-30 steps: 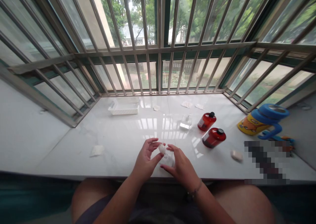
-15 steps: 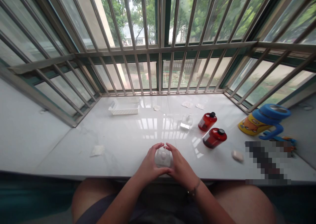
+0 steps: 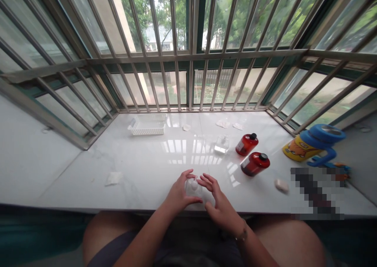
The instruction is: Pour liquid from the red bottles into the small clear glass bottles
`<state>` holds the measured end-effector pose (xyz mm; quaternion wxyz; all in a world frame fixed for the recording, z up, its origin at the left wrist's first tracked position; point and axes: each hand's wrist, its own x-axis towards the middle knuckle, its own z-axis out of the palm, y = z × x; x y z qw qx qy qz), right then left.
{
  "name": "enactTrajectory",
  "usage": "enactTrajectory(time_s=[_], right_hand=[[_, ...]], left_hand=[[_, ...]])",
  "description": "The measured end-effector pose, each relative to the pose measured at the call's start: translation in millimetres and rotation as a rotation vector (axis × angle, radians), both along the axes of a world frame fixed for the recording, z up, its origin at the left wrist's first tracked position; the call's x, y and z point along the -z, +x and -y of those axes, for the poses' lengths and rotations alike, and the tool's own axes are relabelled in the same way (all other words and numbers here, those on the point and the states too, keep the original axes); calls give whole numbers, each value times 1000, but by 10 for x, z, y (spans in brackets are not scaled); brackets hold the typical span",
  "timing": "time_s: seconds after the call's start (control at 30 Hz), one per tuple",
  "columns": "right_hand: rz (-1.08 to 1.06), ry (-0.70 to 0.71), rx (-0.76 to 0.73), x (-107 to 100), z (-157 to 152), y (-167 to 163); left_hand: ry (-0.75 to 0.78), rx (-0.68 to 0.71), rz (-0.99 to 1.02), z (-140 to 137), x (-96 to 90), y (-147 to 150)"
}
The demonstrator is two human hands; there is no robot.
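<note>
A small clear bottle [image 3: 193,188] with a whitish top, perhaps a pump, stands on the white counter near its front edge. My left hand [image 3: 180,192] curves around its left side, thumb in front and fingers behind, gripping it. On the other side, my right hand [image 3: 216,198] has its fingers spread and holds nothing; its fingertips are close to the bottle's top. Another clear bottle [image 3: 221,146] stands farther back to the right. Beside that one are two red bottles with black caps, the rear one [image 3: 246,144] and the front one [image 3: 255,164].
A white perforated basket [image 3: 147,125] lies at the back left. Crumpled tissue pieces are scattered about, one [image 3: 114,178] at left. A beige soap-like block [image 3: 281,185] and a yellow-blue flask [image 3: 309,143] are at right. Metal window bars [image 3: 191,57] enclose the counter.
My right hand has drawn away from the clear bottle to the right, its fingers opening. My left hand stays around the bottle.
</note>
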<state>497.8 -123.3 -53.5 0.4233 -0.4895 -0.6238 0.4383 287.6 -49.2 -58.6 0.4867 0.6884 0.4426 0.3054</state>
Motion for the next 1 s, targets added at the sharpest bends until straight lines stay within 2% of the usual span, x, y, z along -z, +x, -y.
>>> enactTrajectory(time_s=[0.13, 0.2, 0.4, 0.6, 0.77, 0.93, 1.0], right_hand=[[19, 35, 178, 70, -12, -4], [19, 39, 212, 57, -13, -11], [12, 36, 92, 12, 2, -57], [10, 42, 224, 114, -16, -27], [-12, 16, 83, 37, 9, -97], [50, 33, 217, 75, 13, -105], [51, 54, 217, 88, 12, -107]], left_hand=[[-1, 0, -5, 3, 16, 0], [4, -5, -13, 4, 15, -3], [26, -2, -9, -1, 35, -2], [22, -6, -12, -7, 32, 1], [27, -9, -9, -7, 27, -4], [13, -14, -3, 5, 29, -4], [13, -13, -5, 4, 22, -4]])
